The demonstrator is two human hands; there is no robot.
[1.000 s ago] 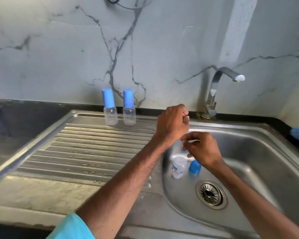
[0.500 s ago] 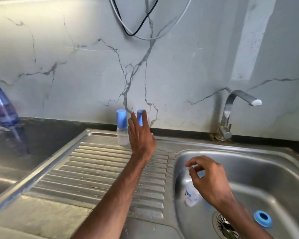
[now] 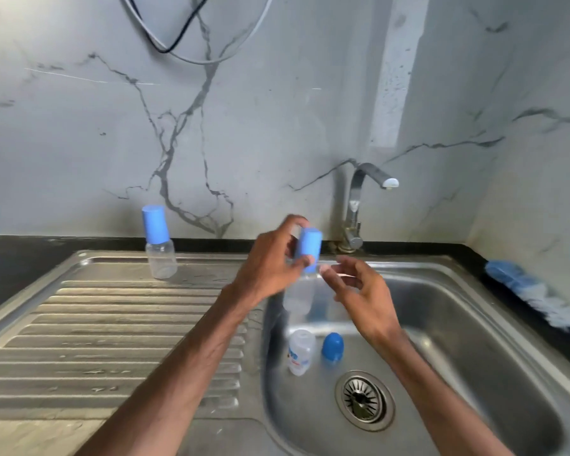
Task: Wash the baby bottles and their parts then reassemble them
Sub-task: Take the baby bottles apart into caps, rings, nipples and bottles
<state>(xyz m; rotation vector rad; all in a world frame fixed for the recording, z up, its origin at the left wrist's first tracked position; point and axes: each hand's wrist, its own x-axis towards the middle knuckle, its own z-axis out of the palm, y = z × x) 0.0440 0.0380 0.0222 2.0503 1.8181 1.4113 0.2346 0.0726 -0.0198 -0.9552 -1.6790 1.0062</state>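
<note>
Bottles, three: left hand (image 3: 270, 268) grips held bottle (image 3: 308, 243) above basin (image 3: 441, 324); right hand (image 3: 362, 297) half-open, empty; open bottle (image 3: 299, 355), one loose cap (image 3: 332, 347) inside basin; capped bottle (image 3: 158, 246) left of basin.

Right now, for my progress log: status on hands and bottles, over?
Left hand grips capped bottle above sink. Right hand open beside it, empty. Open bottle and loose cap sit in sink; nothing blocking.

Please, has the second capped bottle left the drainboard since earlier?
Yes, rightward: the left hand holds the capped bottle over the sink basin, off the drainboard.
</note>
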